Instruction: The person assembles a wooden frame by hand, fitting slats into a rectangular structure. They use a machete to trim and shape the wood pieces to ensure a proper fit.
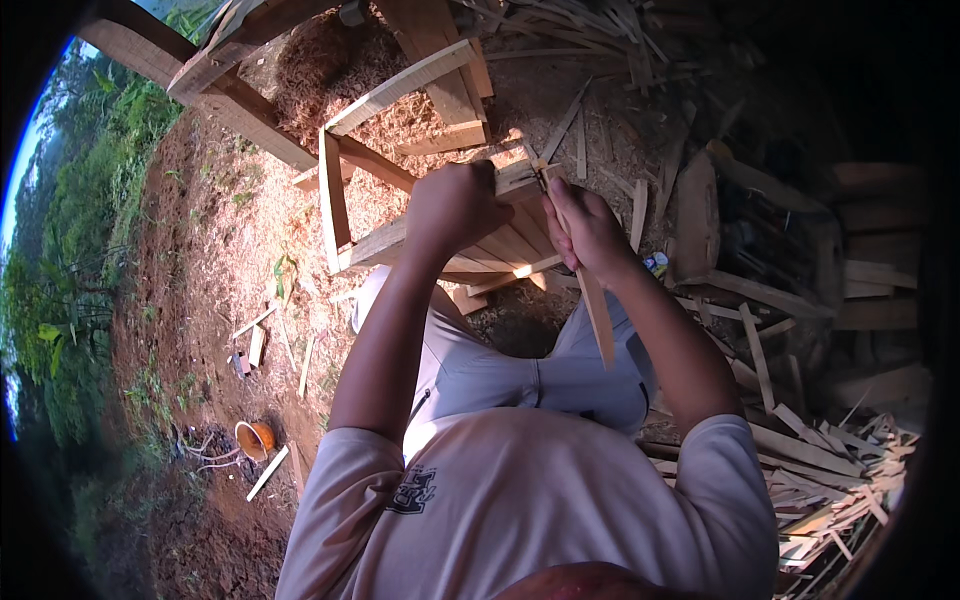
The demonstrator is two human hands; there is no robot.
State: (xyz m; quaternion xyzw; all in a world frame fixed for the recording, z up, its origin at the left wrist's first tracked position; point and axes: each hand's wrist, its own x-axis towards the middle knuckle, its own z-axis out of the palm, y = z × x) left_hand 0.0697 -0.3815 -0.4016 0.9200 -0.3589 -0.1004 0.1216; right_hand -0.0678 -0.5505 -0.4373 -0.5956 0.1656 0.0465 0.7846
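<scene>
The left hand point(452, 207) fists tight on the wooden frame point(400, 170), steadying it over the lap, while the right hand point(583, 228) closes around a thin wooden slat point(597, 315), angling it against the frame's edge.

I sit in a rough open-air woodworking spot, set on bare earth at the edge of green bush. Sawdust and shavings point(330, 70) cover the ground around a crude bench of raw planks point(345, 200) in front of my knees. Split wooden slats lie heaped at my right point(830, 480), and more sticks are scattered past the bench point(560, 30). Red soil point(170, 330) runs down my left side to trees and leaves point(70, 250), with an orange bowl point(255, 438) lying in the dirt.
</scene>
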